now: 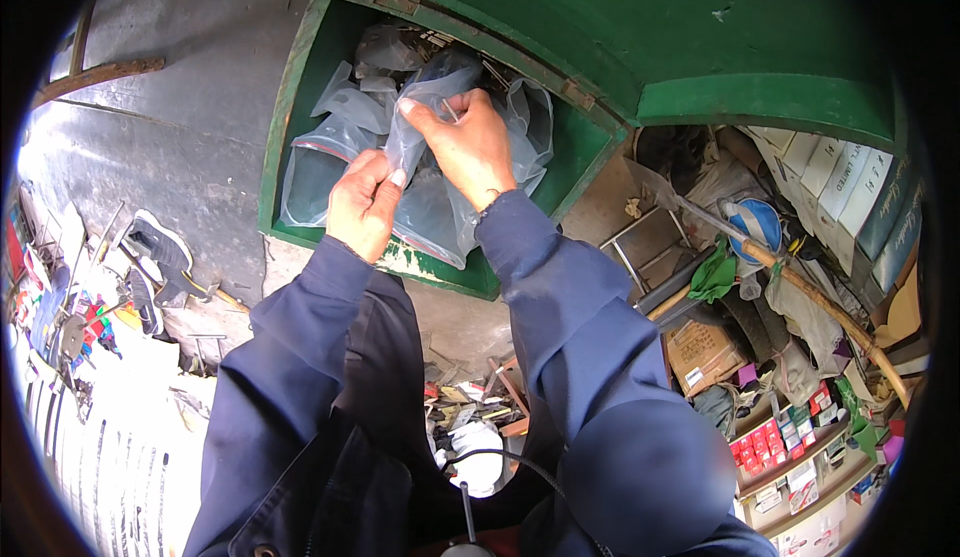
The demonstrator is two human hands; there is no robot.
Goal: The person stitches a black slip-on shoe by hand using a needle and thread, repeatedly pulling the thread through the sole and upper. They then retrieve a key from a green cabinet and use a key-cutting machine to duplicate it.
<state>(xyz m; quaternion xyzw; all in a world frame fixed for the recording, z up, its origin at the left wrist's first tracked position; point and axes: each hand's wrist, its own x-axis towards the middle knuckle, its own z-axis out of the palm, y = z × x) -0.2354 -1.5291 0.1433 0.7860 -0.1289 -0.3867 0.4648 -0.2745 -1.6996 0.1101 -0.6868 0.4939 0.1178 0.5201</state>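
Observation:
My left hand [368, 199] pinches a crumpled clear plastic bag [431, 84] at its lower part, thumb uppermost. My right hand [460, 142] is closed on the same bag higher up and to the right; a small thin pale piece shows by its fingertips, too small to name. Both hands are over an open green metal box [272, 182] holding several other clear bags [325, 182], some with red zip strips. Small metal pieces [435, 42] lie at the back of the box.
The raised green lid [720, 37] fills the upper right. Shoes [160, 247] and clutter lie at left. At right are white boxes [830, 187], a cardboard box [700, 352], a long wooden pole [840, 317] and small red packets [765, 442]. Wood scraps [470, 407] lie below.

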